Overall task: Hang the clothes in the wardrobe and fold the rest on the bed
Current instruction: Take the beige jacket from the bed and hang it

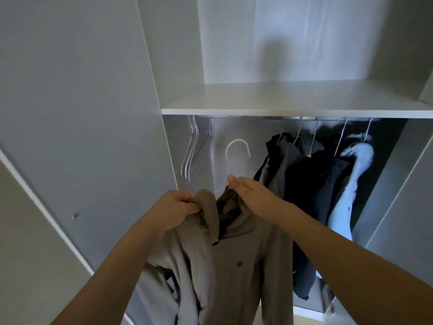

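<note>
While both hands (left [180, 205], right [246, 191]) grip hoodie [234, 266], wardrobe [281, 111] gapes.

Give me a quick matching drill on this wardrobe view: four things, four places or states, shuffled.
1. taupe hooded sweatshirt
2. bare thin wire hangers
3. pale blue-white garment
4. white hanger hook

A. far right on the rail
B. gripped by the left hand
C. below the rail, above the right hand
D. far left on the rail

Pairs: 1-B, 2-D, 3-A, 4-C
</note>
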A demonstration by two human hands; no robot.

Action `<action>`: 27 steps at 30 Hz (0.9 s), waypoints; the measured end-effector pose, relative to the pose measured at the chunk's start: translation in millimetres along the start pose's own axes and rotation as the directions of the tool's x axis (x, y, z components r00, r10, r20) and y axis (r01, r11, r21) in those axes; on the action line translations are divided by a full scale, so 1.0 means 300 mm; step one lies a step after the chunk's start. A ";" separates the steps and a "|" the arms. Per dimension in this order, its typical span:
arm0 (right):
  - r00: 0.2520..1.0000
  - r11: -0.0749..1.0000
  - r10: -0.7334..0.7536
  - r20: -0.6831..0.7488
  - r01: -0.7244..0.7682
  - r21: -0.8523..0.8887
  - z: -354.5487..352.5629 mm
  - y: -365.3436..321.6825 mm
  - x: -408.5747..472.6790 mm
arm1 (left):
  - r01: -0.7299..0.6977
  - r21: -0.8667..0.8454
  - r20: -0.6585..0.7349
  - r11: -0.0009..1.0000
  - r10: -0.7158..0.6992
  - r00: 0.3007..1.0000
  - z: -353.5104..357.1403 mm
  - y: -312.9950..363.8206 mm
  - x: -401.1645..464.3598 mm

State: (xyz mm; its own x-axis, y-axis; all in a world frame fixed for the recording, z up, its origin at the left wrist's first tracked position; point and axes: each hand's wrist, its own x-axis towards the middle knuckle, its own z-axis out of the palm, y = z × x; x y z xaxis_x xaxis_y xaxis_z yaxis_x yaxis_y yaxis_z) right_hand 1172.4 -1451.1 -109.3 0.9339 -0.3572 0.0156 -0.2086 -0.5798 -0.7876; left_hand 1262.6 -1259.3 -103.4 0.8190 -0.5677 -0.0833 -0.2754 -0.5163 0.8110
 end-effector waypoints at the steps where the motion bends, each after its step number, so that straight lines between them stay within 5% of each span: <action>1: 0.999 0.999 0.012 0.034 -0.013 0.032 0.018 -0.005 0.010 | 0.041 -0.038 -0.031 0.998 -0.042 0.999 -0.011 -0.019 -0.018; 6: 0.984 0.997 0.066 0.167 -0.074 0.039 0.116 -0.003 0.091 | 0.139 -0.193 -0.143 0.971 -0.168 0.975 -0.063 -0.111 -0.071; 16: 0.983 0.989 0.114 0.145 -0.099 -0.110 0.105 0.055 0.185 | 0.191 -0.263 -0.255 0.946 -0.259 0.932 0.013 -0.161 0.073; 23: 0.990 0.990 0.131 0.052 -0.128 -0.064 -0.007 0.115 0.212 | 0.168 -0.058 -0.302 0.984 -0.178 0.936 0.100 -0.097 0.273; 27: 0.987 0.986 0.162 0.012 -0.161 -0.051 -0.061 0.159 0.249 | 0.153 -0.078 -0.269 0.985 -0.168 0.948 0.138 -0.074 0.409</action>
State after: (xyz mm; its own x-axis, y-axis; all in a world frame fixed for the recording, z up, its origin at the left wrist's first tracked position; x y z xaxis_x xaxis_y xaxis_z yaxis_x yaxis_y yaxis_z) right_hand 1227.0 -1518.8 -134.5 0.8914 -0.4372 -0.1197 -0.3708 -0.5513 -0.7473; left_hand 1348.4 -1344.0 -155.6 0.9584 -0.2791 -0.0598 -0.1068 -0.5449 0.8317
